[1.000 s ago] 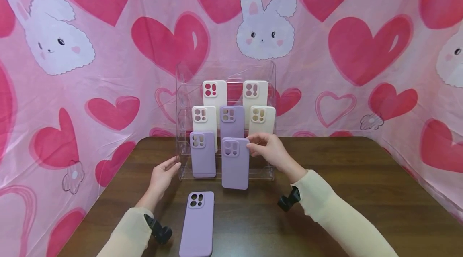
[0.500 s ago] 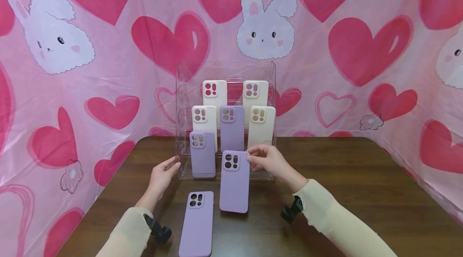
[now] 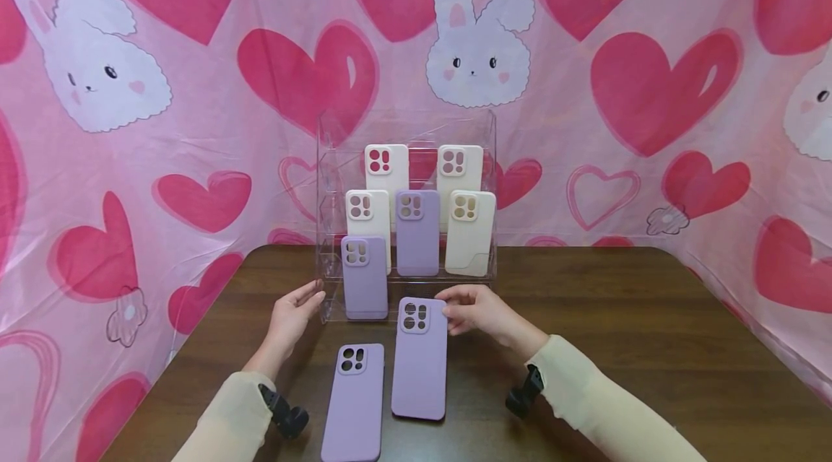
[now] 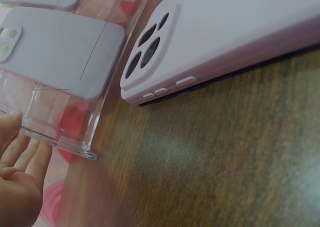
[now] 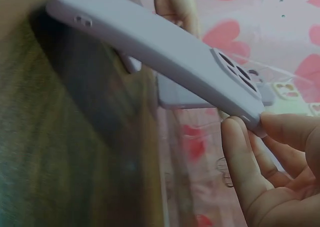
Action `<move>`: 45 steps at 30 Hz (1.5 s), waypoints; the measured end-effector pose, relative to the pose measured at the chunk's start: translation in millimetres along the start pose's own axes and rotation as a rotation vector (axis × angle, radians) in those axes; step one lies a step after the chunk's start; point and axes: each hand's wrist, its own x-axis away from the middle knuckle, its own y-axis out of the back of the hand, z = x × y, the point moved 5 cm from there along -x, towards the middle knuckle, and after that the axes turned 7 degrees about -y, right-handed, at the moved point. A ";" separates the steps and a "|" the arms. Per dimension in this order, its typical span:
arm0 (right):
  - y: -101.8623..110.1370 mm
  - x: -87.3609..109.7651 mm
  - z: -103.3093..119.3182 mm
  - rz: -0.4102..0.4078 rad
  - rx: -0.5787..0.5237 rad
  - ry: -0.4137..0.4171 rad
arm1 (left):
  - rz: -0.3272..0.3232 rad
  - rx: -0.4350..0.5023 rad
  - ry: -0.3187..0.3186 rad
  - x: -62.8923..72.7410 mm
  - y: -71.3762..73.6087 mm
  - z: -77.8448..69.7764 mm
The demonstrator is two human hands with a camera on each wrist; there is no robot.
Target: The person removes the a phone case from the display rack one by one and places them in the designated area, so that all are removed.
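My right hand (image 3: pixel 484 314) pinches a lilac phone case (image 3: pixel 419 368) by its upper right corner, thumb on one face and fingertips behind. In the right wrist view the held case (image 5: pixel 165 47) slants over the table with a shadow under it. At the left side of a clear stepped display rack (image 3: pixel 406 123), my left hand (image 3: pixel 291 319) pinches the rack's lower edge between thumb and fingers. Another lilac phone case (image 3: pixel 354 408) lies flat on the table, camera cutouts toward the rack; the left wrist view shows its side buttons.
On the rack stand a lilac case (image 3: pixel 365 289) at the lower left, a lilac case (image 3: pixel 418 245) in the middle row and several cream cases (image 3: pixel 469 242). The brown wooden table (image 3: pixel 585 303) meets a pink heart-and-rabbit cloth (image 3: pixel 552 123) behind.
My right hand has brought the lilac case away from the rack's bottom row, down and toward me, beside the case lying on the table. The left hand stays at the rack's side.
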 end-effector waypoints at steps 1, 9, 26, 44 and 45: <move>-0.8 -0.1 -3.0 0.009 -0.004 -0.020 | 0.000 0.002 -0.001 -0.2 -0.1 0.1; -6.9 0.6 -20.9 0.092 -0.024 -0.119 | -0.003 0.025 -0.005 -1.9 -1.0 1.0; -17.7 -5.6 -43.6 0.079 0.117 -0.124 | -0.007 0.020 -0.006 -1.6 -1.1 4.3; -29.0 -6.7 -39.7 0.042 0.352 -0.058 | -0.009 0.008 -0.001 0.7 -0.4 -1.3; -29.5 -6.7 -39.6 0.040 0.365 -0.061 | -0.008 0.007 -0.002 0.9 -0.4 -1.6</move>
